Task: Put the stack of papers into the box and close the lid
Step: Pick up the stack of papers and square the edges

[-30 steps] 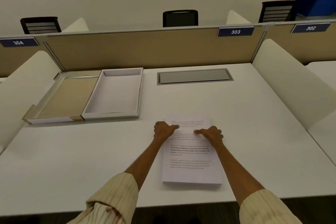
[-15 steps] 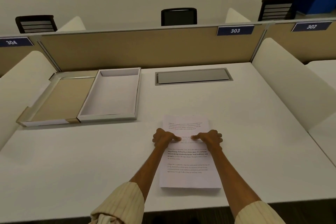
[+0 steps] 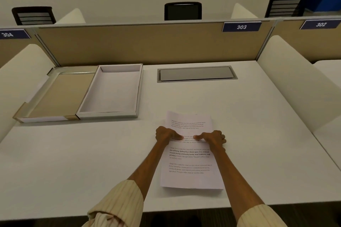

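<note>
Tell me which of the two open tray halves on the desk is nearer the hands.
The white-lined tray half, on the right of the pair. The tan-lined half joined to its left side lies farther from both hands.

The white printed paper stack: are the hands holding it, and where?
Both hands, left hand and right hand, grip the white printed paper stack at its side edges, thumbs on top; it lies on the desk.

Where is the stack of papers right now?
In the head view, the stack of papers lies flat on the white desk, right of centre, between both hands, nearer than the open box.
</note>
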